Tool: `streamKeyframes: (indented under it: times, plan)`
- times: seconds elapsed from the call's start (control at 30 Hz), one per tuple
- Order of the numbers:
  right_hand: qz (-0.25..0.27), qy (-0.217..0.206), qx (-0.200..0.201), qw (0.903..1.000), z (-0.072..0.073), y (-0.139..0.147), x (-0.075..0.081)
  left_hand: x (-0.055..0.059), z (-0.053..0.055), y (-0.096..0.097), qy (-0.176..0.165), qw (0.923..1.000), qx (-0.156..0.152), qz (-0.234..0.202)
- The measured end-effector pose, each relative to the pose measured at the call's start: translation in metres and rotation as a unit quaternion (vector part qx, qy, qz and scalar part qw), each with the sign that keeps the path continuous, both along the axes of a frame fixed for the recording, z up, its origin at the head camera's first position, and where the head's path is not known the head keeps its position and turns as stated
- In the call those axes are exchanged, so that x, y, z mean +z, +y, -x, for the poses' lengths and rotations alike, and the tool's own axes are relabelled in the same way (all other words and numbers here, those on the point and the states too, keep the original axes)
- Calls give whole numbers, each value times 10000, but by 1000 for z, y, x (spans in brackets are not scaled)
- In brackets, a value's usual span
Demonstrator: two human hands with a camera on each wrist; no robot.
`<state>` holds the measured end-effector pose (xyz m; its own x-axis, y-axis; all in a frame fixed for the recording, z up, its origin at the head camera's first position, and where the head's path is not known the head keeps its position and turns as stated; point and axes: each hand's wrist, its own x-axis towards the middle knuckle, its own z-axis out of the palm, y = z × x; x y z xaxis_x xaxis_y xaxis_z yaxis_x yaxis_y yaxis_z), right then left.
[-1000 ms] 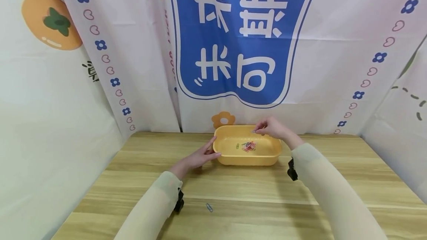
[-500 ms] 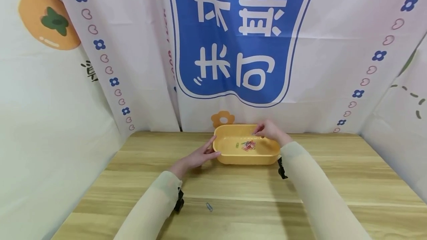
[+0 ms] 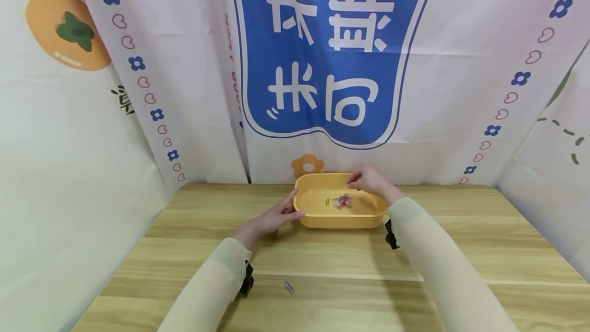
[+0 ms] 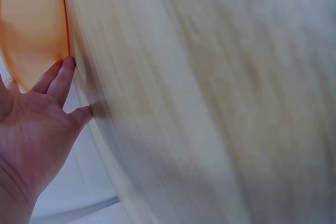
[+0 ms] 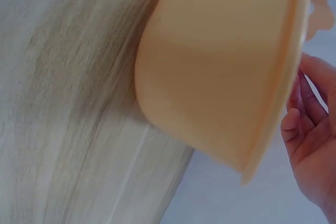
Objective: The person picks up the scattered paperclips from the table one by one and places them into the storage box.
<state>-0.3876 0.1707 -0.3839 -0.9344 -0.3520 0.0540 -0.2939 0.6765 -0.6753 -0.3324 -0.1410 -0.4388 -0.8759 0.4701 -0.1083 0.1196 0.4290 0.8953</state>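
Observation:
A yellow plastic bin (image 3: 341, 223) stands against the back cloth, with a small heap of coloured paper clips (image 3: 343, 202) on its floor. A single green paper clip (image 3: 327, 202) lies left of the heap. My left hand (image 3: 272, 218) touches the bin's left end, fingers and thumb spread apart and mostly straight. Over the right part of the bin hovers my right hand (image 3: 370, 180), fingers loosely bent, with nothing showing between the fingertips. In the right wrist view, the bin's rim partly hides those fingers (image 5: 310, 98). A blue paper clip (image 3: 289, 287) lies on the table nearer the front.
The wood-grain table (image 3: 332, 265) reaches back to a white printed cloth (image 3: 442, 117) hanging right behind the bin. White cloth (image 3: 78, 168) also hangs along the left side. A black strap-like device (image 3: 247, 278) shows beneath the left sleeve.
My right hand moved slightly left and lower over the bin. The clip it pinched is gone from its fingertips, and a bluish-purple clip now shows in the heap. The left hand stays put.

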Motion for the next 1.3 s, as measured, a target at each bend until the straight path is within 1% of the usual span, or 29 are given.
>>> streamKeyframes:
  times: [0.13,0.27,0.43,0.5,0.6,0.73,0.8,0.9,1.0,1.13,1.2,1.3]
  plan:
    - [125,93,47,9999,-10,-5,4,0,-2,0,-2,10000,12,-24]
    - [369,278,214,9987,-26,-7,9,0,-3,0,-33,10000,34,-6]
    - [443,725,535,9949,-48,-7,12,1,-3,0,-43,10000,-1,-11]
    - [449,840,641,9934,-58,-9,14,1,-3,-1,-40,10000,10,-9]
    - [496,879,887,9909,-74,-13,16,1,-2,-2,-22,10000,38,-4]
    - [503,1095,1281,9844,-94,-19,14,-1,-1,-2,-6,10000,28,-12]
    - [489,1219,1407,9813,-103,-21,11,-2,0,-2,0,10000,23,5]
    - [540,1133,1522,9804,-114,-24,6,-2,1,-1,-5,10000,16,57]
    - [592,846,1567,9822,-124,-28,1,-1,2,0,-26,10000,-13,49]
    - [648,517,1673,9824,-133,-35,-7,-1,1,2,-26,10000,-42,17]
    - [630,441,1722,9821,-137,-39,-11,-1,1,2,-6,10000,-27,51]
    - [486,478,1817,9810,-140,-46,-17,-2,0,0,16,10000,-27,89]
